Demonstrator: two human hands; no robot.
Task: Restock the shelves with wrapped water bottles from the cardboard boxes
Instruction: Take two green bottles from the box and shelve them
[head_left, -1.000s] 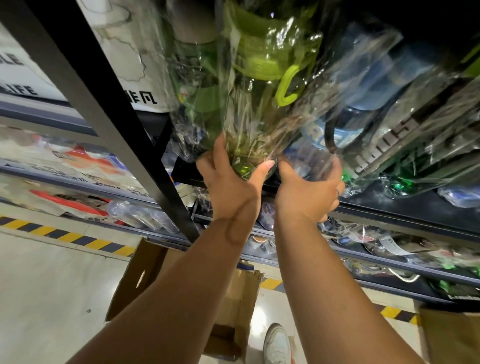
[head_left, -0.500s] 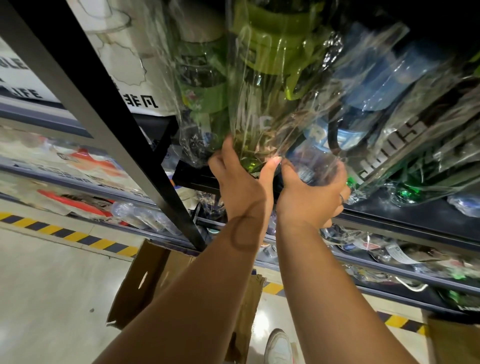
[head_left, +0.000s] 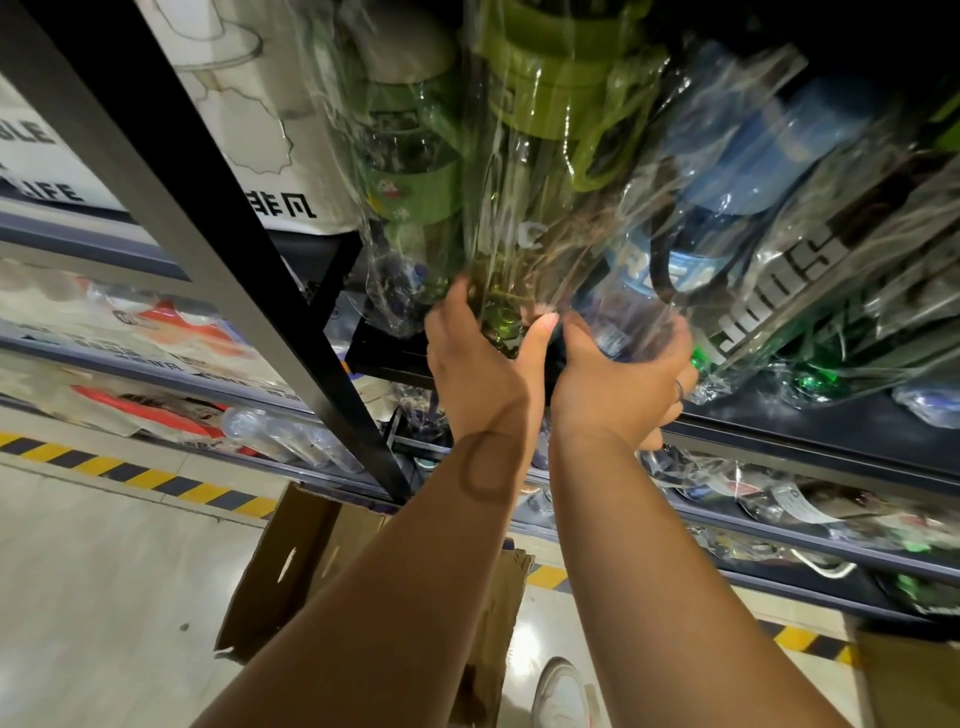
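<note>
A wrapped green water bottle (head_left: 540, 156) stands tilted at the front of the upper shelf (head_left: 810, 431), its green base at the shelf edge. My left hand (head_left: 478, 369) grips that base from below, thumb on one side and fingers on the other. My right hand (head_left: 618, 384) cups the bottom of a wrapped blue bottle (head_left: 727, 171) right beside it. More wrapped bottles, green and dark, lie to the right (head_left: 831, 270). An open cardboard box (head_left: 306, 566) sits on the floor beneath my arms.
A black and grey shelf upright (head_left: 208, 234) slants across the left. Lower shelves (head_left: 779, 525) hold more wrapped goods. A white carton (head_left: 244, 119) fills the upper left. Yellow-black floor tape (head_left: 130, 473) runs along the rack. My shoe (head_left: 561, 696) and another box (head_left: 909, 680) are below.
Both hands have risen a little and pushed the green and blue bottles further up and back onto the upper shelf. Their grips stay the same.
</note>
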